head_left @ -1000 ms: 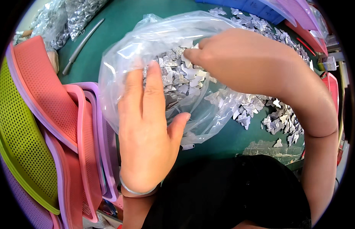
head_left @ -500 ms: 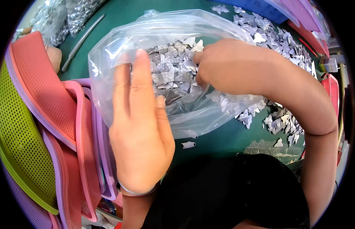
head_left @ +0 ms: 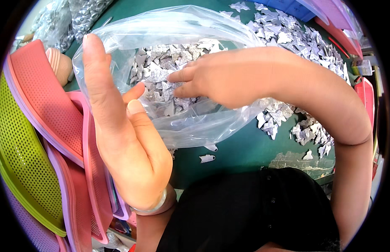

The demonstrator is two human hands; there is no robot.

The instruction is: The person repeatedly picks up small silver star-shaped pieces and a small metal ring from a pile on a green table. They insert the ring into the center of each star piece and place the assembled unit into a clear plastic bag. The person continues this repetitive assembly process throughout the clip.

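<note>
A clear plastic bag [head_left: 190, 130] lies on the green table with its mouth spread wide. Inside it is a heap of small flat silver-grey metal pieces [head_left: 161, 80], some with ridged surfaces. My right hand [head_left: 216, 77] reaches into the bag from the right, fingers stretched out and apart over the pieces; whether a piece sits under the fingertips is hidden. At the bag's left side, my left hand [head_left: 123, 138] stands upright with fingers extended and thumb apart, up against the plastic. It appears to hold nothing.
Loose metal pieces [head_left: 304, 46] spread over the right of the green table [head_left: 241, 155]. Stacked perforated baskets in pink [head_left: 48, 101], green [head_left: 18, 147] and purple crowd the left. Bagged metal parts [head_left: 83, 17] sit at the back left, and a blue bin [head_left: 287, 8] stands at the back right.
My right hand has moved left over the heap, its fingers now extended. My left hand has shifted left and turned on edge. The bag and its pieces have slid left.
</note>
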